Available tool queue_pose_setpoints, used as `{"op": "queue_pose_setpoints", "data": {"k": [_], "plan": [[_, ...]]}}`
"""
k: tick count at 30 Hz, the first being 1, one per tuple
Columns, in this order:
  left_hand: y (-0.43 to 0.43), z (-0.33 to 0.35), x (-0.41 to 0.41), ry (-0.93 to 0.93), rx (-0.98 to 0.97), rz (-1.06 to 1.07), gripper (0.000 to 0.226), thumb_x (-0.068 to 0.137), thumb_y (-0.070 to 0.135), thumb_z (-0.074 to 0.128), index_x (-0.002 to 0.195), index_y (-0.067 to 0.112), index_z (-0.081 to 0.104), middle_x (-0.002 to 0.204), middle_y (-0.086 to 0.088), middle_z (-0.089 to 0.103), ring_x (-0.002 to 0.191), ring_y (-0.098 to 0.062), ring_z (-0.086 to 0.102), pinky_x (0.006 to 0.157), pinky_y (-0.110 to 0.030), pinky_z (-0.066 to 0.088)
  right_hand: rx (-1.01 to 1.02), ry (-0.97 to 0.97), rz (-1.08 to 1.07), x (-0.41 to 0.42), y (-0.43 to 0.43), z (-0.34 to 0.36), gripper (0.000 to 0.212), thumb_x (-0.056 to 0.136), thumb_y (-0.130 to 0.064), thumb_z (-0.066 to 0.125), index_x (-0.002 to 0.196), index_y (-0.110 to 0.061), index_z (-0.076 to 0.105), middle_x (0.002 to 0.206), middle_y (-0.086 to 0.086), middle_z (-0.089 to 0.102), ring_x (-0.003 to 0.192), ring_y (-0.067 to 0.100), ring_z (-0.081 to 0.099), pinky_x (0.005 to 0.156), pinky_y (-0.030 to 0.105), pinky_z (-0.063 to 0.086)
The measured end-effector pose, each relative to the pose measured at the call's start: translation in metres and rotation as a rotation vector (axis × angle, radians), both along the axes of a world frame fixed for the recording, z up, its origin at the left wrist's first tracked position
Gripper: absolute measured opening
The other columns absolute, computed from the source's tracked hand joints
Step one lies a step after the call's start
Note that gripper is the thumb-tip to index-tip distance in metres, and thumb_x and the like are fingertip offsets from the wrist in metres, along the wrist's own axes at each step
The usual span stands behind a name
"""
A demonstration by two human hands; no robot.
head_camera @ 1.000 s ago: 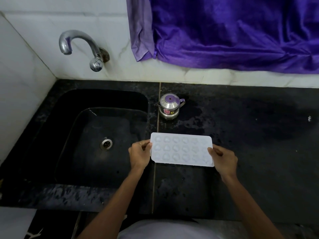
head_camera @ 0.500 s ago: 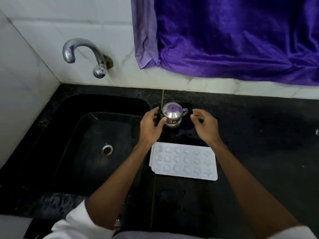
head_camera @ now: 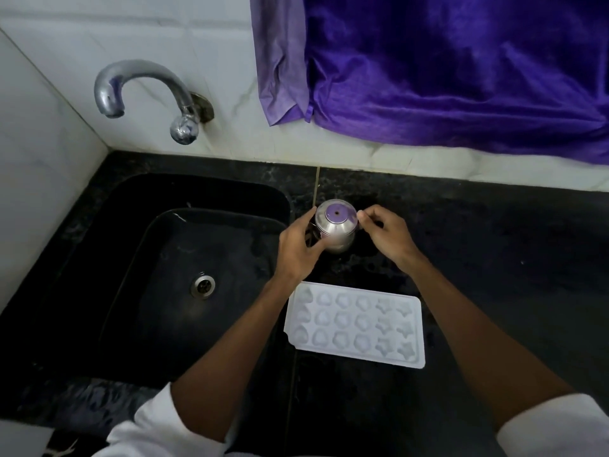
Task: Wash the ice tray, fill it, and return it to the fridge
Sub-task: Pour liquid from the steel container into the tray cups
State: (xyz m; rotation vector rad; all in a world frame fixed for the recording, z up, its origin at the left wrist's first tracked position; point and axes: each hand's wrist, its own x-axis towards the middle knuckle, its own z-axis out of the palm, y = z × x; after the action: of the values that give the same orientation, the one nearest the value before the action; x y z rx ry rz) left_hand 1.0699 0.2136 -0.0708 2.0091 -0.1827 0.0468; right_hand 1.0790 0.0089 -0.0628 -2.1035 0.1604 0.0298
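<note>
A white ice tray with heart, flower and star moulds lies flat on the black counter, just right of the sink. Beyond it stands a small steel pot with a purple-topped lid. My left hand grips the pot's left side, thumb and fingers curled around it. My right hand pinches the pot's handle side at the right. Neither hand touches the tray.
A black sink with a steel drain fills the left. A chrome tap sticks out of the white tiled wall above it. A purple cloth hangs over the wall at the back right.
Both hands let go of the tray, leaving it flat on the counter, then reached forward to the steel pot and now hold it on both sides.
</note>
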Motion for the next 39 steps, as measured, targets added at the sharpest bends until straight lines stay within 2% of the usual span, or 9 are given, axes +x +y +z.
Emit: {"op": "queue_pose_setpoints", "data": {"k": [5, 10, 14, 23, 26, 30, 33, 36, 39], "plan": [[0.001, -0.001, 0.003, 0.084, -0.082, 0.001, 0.069, 0.081, 0.015, 0.086, 0.143, 0.006, 0.057, 0.132, -0.005, 0.068, 0.122, -0.014, 0.065, 0.103, -0.032, 0.055, 0.142, 0.072, -0.058, 0.0, 0.009, -0.013, 0.035, 0.097, -0.05, 0.052, 0.081, -0.02, 0.057, 0.082, 0.009, 0.061, 0.08, 0.012, 0.056, 0.085, 0.049, 0.053], [-0.001, 0.013, -0.005, 0.201, -0.245, 0.014, 0.066, 0.081, 0.002, 0.083, 0.142, 0.002, 0.056, 0.126, -0.007, 0.07, 0.116, -0.014, 0.068, 0.097, -0.022, 0.054, 0.217, 0.005, -0.104, -0.01, 0.027, 0.011, 0.035, 0.105, -0.04, 0.046, 0.082, -0.014, 0.048, 0.075, -0.004, 0.047, 0.071, 0.008, 0.042, 0.069, 0.032, 0.037], [0.001, 0.042, -0.018, 0.203, -0.332, -0.026, 0.073, 0.08, -0.002, 0.082, 0.146, 0.0, 0.05, 0.132, -0.01, 0.067, 0.121, -0.018, 0.066, 0.095, -0.018, 0.054, 0.351, -0.106, -0.122, -0.027, 0.03, 0.039, 0.038, 0.1, -0.04, 0.057, 0.073, -0.021, 0.039, 0.067, -0.008, 0.034, 0.064, 0.005, 0.032, 0.061, 0.028, 0.03], [0.015, 0.061, -0.085, 0.18, -0.372, -0.072, 0.072, 0.075, 0.003, 0.087, 0.141, 0.003, 0.058, 0.129, -0.009, 0.071, 0.112, -0.015, 0.072, 0.096, -0.03, 0.058, 0.666, -0.097, -0.225, -0.102, 0.039, 0.059, 0.047, 0.082, -0.044, 0.077, 0.066, -0.024, 0.037, 0.076, 0.013, 0.043, 0.08, 0.025, 0.042, 0.071, 0.043, 0.037], [0.028, 0.048, -0.099, 0.253, -0.467, -0.056, 0.054, 0.086, 0.001, 0.077, 0.138, 0.005, 0.06, 0.125, -0.006, 0.072, 0.112, -0.014, 0.072, 0.095, -0.029, 0.057, 0.681, -0.097, -0.287, -0.122, 0.039, 0.054, 0.046, 0.083, -0.039, 0.077, 0.065, -0.024, 0.038, 0.073, 0.013, 0.042, 0.08, 0.025, 0.044, 0.071, 0.041, 0.04], [0.058, 0.016, -0.109, 0.266, -0.448, 0.313, 0.02, 0.098, 0.006, 0.065, 0.114, 0.017, 0.071, 0.107, -0.001, 0.078, 0.101, -0.016, 0.075, 0.096, -0.04, 0.059, 0.618, -0.11, -0.327, -0.137, 0.036, 0.054, 0.046, 0.091, -0.025, 0.073, 0.065, -0.023, 0.036, 0.062, -0.001, 0.037, 0.065, 0.012, 0.038, 0.061, 0.026, 0.038], [0.07, -0.003, -0.113, 0.299, -0.305, 0.409, 0.02, 0.098, 0.004, 0.064, 0.109, 0.018, 0.073, 0.1, 0.008, 0.076, 0.094, -0.002, 0.072, 0.098, -0.035, 0.058, 0.508, -0.113, -0.336, -0.144, 0.037, 0.056, 0.046, 0.091, -0.023, 0.073, 0.066, -0.022, 0.035, 0.062, -0.002, 0.034, 0.06, 0.007, 0.034, 0.054, 0.019, 0.035], [0.07, -0.012, -0.119, 0.304, -0.164, 0.351, 0.023, 0.097, 0.004, 0.064, 0.116, 0.012, 0.075, 0.104, 0.008, 0.075, 0.089, 0.012, 0.065, 0.095, -0.014, 0.054, 0.446, -0.105, -0.328, -0.147, 0.04, 0.054, 0.046, 0.09, -0.025, 0.074, 0.067, -0.021, 0.035, 0.066, 0.007, 0.034, 0.065, 0.019, 0.033, 0.058, 0.026, 0.035], [0.068, -0.02, -0.121, 0.298, -0.104, 0.317, 0.025, 0.098, 0.007, 0.064, 0.12, 0.01, 0.075, 0.114, 0.002, 0.076, 0.095, 0.003, 0.069, 0.088, -0.003, 0.049, 0.377, -0.092, -0.298, -0.148, 0.045, 0.051, 0.044, 0.089, -0.025, 0.075, 0.068, -0.019, 0.037, 0.064, 0.005, 0.036, 0.062, 0.017, 0.033, 0.057, 0.027, 0.034]]}}
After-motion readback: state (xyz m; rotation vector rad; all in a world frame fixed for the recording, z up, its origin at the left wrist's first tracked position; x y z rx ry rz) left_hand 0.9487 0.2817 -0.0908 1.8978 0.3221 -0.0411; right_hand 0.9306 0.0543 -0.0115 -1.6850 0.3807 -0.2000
